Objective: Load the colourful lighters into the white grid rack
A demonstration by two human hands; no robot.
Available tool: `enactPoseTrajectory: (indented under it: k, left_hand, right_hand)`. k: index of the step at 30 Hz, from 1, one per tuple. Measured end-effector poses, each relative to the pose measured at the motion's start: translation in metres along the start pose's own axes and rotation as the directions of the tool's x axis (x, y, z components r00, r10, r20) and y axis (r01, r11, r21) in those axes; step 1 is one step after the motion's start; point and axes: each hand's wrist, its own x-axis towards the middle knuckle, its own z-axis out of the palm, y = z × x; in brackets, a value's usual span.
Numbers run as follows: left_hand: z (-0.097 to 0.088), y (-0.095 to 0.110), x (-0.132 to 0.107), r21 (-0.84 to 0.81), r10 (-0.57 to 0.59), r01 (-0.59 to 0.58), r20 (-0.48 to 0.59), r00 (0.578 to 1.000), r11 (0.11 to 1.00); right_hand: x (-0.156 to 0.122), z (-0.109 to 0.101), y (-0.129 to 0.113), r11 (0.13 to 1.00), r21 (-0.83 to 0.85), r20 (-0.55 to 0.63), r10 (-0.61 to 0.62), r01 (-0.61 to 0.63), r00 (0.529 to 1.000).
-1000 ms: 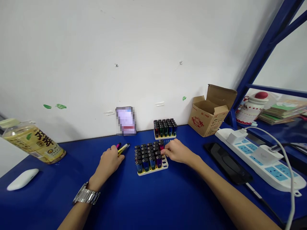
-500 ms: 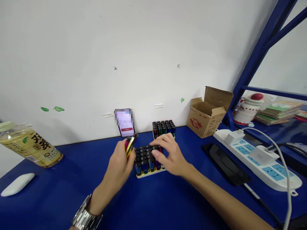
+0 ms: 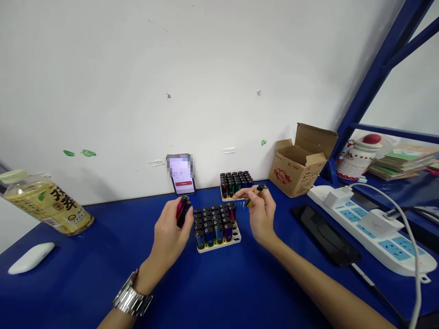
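My left hand (image 3: 168, 237) is shut on a pink lighter (image 3: 181, 211), held upright just left of the near tray. My right hand (image 3: 261, 217) pinches a dark-topped lighter with a yellow body (image 3: 254, 196) between its fingers, above the gap between the trays. The near cream-and-yellow tray (image 3: 219, 245) holds several upright dark-capped lighters, with some holes at its right corner showing. Behind it, a second tray of lighters (image 3: 235, 185) stands against the wall. Neither hand touches a tray.
A blue tabletop (image 3: 85, 283) meets a white wall. On it are a phone (image 3: 181, 174) leaning on the wall, a tilted bottle (image 3: 48, 204), a white mouse (image 3: 30, 258), a cardboard box (image 3: 298, 164), a dark tablet (image 3: 324, 233), and a white power strip (image 3: 370, 224).
The two lighters held together in my left hand have parted. The yellow one is now in my right hand, which has moved right and up from the near tray.
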Motion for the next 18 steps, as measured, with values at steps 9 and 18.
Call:
enactPoseTrajectory:
  k: [9, 18]
  left_hand:
    - [0.024, -0.042, -0.01, -0.22, -0.519, 0.598, 0.328, 0.789, 0.771]
    - [0.023, -0.036, -0.01, -0.18, -0.513, 0.594, 0.35, 0.783, 0.784]
  right_hand:
    - [0.022, -0.036, 0.048, 0.876, -0.255, 0.065, 0.438, -0.409, 0.897]
    - [0.02, -0.037, 0.046, 0.866, -0.4, 0.109, 0.369, -0.299, 0.923]
